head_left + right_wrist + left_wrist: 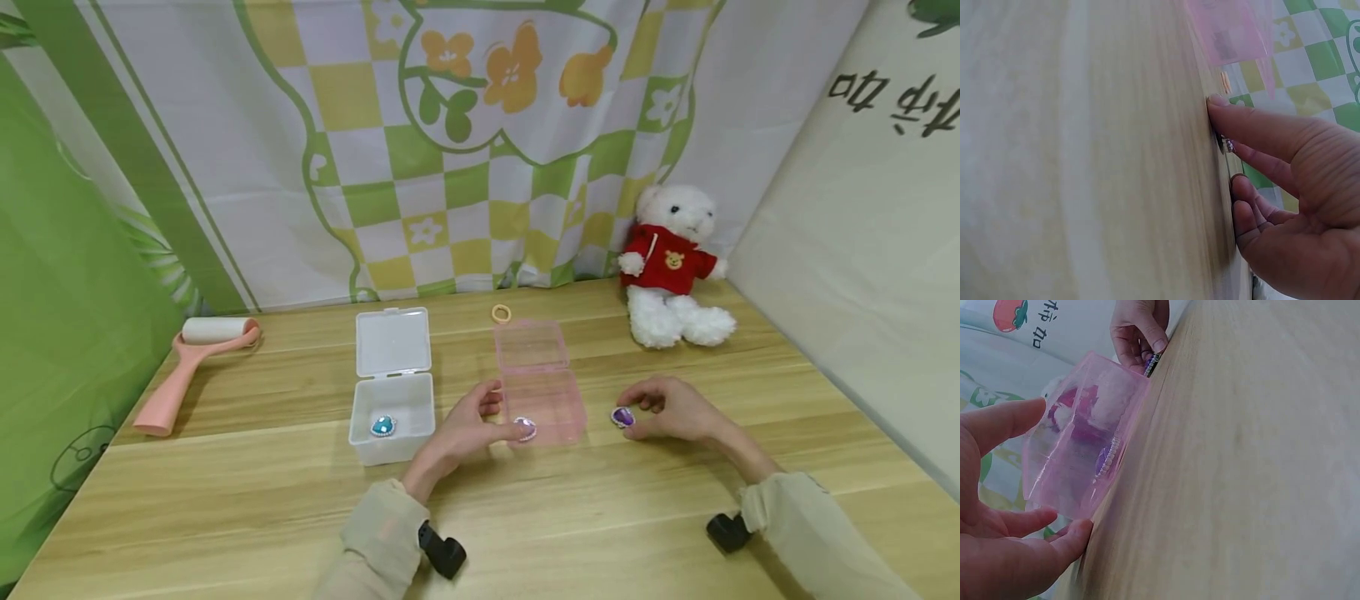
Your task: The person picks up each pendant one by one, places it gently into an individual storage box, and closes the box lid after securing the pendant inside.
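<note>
My right hand (673, 408) pinches a purple heart-shaped gem charm (622, 417) with a pearly beaded border between thumb and fingertips, low over the wooden table. In the right wrist view, its thumb tip is right at the tabletop and the charm is mostly hidden behind the fingers. My left hand (472, 421) holds the near left corner of a see-through pink box (566, 408), thumb along the front and fingers at the left side. The box's lid (531, 345) lies back, open. Inside it rests another purple heart charm (1105, 460), partly covered by my thumb in the head view.
An open white box (392, 452) with a teal heart charm (383, 426) in it stands left of my left hand. A pink-handled roller (187, 367) lies at far left. Behind the pink lid is a small yellow ring (501, 313). A plush bear (667, 267) sits back right.
</note>
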### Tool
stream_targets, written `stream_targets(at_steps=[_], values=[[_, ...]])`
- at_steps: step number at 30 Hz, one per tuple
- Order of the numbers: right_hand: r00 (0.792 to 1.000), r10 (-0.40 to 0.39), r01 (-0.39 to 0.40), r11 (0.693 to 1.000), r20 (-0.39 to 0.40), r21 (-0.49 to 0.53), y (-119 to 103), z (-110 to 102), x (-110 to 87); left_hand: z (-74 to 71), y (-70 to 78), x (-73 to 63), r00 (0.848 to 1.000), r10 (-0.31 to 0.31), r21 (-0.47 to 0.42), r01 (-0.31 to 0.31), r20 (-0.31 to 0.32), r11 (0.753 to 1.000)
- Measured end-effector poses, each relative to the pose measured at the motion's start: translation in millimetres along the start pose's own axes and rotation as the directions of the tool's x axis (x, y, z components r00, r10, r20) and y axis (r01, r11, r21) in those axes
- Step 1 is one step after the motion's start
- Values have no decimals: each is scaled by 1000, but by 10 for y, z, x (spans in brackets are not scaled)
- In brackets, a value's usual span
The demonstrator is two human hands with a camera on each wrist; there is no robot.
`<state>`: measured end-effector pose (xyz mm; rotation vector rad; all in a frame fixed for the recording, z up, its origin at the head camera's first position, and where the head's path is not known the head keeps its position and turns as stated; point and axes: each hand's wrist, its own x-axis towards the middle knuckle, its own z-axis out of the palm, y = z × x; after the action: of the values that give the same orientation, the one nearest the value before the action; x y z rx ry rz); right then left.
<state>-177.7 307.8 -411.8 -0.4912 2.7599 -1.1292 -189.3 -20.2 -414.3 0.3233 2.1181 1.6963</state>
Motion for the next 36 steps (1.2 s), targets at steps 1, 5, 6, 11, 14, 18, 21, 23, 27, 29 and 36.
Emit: stream_targets(at_steps=[1,5,6,11,14,18,21,23,27,29,36], values=[[1000,-3,3,1000,-1,-4,-1,0,-2,1,-2,1,1000,1,0,-1,0,1000],[1000,-15,15,1000,3,-13,3,-6,-6,8,2,-4,1000,-3,0,3,-4,1000],[1000,-12,12,1000,7,-12,1,-12,-7,10,2,-5,1000,-5,1,5,-5,1000],[999,34,-36,998,28,59,-11,-61,21,19,8,-7,1000,-10,9,10,-10,1000],[996,74,-80,987,42,139,-30,-98,63,16,11,-9,1000,-12,4,12,-8,1000],[992,114,-124,974,61,192,-88,-144,112,11,16,-16,1000,-16,-1,16,-6,1000],[990,117,-130,968,73,215,-145,-173,140,15,16,-15,1000,-16,0,16,-8,1000],[992,105,-120,963,75,242,-180,-186,164,18,16,-13,1000,-17,1,17,-10,1000],[992,99,-114,965,74,237,-258,-204,222,17,17,-12,1000,-17,3,18,-11,1000],[994,85,-99,970,75,222,-301,-209,261,15,18,-13,1000,-17,3,17,-12,1000],[992,53,-80,967,114,241,-466,-224,384,11,11,-15,1000,-15,-4,15,-15,1000]])
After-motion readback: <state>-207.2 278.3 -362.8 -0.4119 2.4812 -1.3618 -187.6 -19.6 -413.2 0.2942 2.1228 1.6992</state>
